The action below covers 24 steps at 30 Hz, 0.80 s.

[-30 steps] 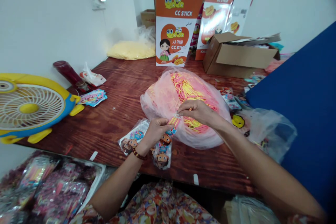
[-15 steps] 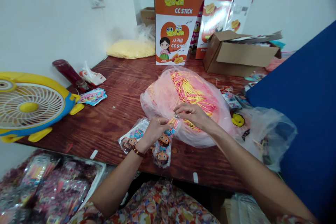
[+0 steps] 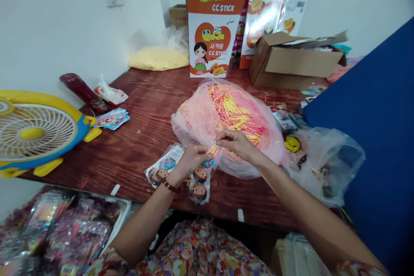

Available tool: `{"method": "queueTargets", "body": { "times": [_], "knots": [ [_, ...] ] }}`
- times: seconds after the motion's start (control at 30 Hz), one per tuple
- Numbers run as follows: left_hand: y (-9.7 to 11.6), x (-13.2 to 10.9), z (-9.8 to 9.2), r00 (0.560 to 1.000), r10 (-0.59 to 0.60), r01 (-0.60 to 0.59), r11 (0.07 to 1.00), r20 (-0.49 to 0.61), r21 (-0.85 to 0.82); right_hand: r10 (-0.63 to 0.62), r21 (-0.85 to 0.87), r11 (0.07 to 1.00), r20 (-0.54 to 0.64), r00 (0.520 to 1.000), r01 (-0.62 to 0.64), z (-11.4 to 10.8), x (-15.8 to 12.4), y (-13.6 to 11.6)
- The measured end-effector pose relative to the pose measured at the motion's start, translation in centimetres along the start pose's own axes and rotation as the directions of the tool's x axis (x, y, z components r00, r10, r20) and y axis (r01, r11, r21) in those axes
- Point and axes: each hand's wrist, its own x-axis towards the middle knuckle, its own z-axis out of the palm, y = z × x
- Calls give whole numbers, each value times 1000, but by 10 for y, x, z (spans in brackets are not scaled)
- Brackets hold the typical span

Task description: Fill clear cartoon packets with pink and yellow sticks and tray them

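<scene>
My left hand [image 3: 190, 158] is closed on the top of a small clear packet [image 3: 201, 179] printed with cartoon faces, just above the near edge of the wooden table [image 3: 145, 116]. My right hand [image 3: 233, 140] pinches a few thin yellow and pink sticks [image 3: 214, 151] at the packet's mouth. Right behind both hands lies a big clear bag of pink and yellow sticks [image 3: 226, 116]. More printed packets [image 3: 163, 168] lie flat under my left wrist.
A yellow fan [image 3: 35, 131] stands at the left. CC Stick boxes [image 3: 213, 26] and an open cardboard box [image 3: 291, 62] stand at the back. A blue panel [image 3: 378, 129] rises on the right, a crumpled clear bag [image 3: 326, 164] beside it. Filled packets [image 3: 54, 228] fill a tray below left.
My hands have stayed together at the packet's mouth; the right hand has drawn slightly closer to the left. The view has tipped down a little.
</scene>
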Motion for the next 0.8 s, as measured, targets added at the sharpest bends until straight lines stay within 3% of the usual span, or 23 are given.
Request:
{"method": "queueTargets", "body": {
  "times": [0.1, 0.2, 0.33, 0.43, 0.63, 0.8],
  "knots": [
    [-1, 2, 2, 999, -46, 47, 989, 10, -140, -21, 32, 999, -43, 999, 22, 4, 0, -2],
    [-5, 3, 3, 997, -77, 73, 962, -3, -262, -35, 185, 980, -163, 986, 66, 3, 1, -11],
    [-11, 0, -3, 993, -114, 98, 911, -17, -400, 18, 483, 864, -312, 950, 142, -13, 3, -24],
    [-15, -2, -7, 993, -119, 98, 895, -20, -435, 68, 552, 820, -360, 931, 154, -27, 2, -27],
    [-22, -4, -18, 980, -67, -16, 910, -186, -414, 177, 348, 935, -288, 941, -69, -32, -11, 1],
    [-26, -20, -66, 919, -28, -113, 936, -394, -332, 174, 72, 985, -358, 917, -159, -53, -26, 35]
  ]
}}
